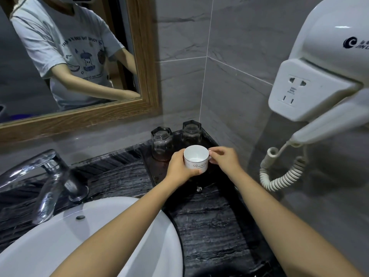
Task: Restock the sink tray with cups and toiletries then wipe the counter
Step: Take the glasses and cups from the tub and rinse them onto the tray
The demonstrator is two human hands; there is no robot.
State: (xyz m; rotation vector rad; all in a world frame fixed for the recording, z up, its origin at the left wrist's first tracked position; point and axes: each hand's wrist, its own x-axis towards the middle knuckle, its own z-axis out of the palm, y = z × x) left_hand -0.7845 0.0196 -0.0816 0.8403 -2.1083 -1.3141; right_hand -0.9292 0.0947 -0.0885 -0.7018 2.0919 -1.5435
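A white ceramic cup with script lettering is upright over the dark tray in the counter's back right corner. My left hand wraps around its left side and base. My right hand pinches the handle on its right side. Whether the cup rests on the tray or hangs just above it I cannot tell. Two smoky glass tumblers stand at the back of the tray, one on the left and one on the right.
The dark marble counter runs toward me from the tray. A white basin and a chrome faucet lie to the left. A wall hair dryer with a coiled cord hangs on the right wall. A wood-framed mirror is behind.
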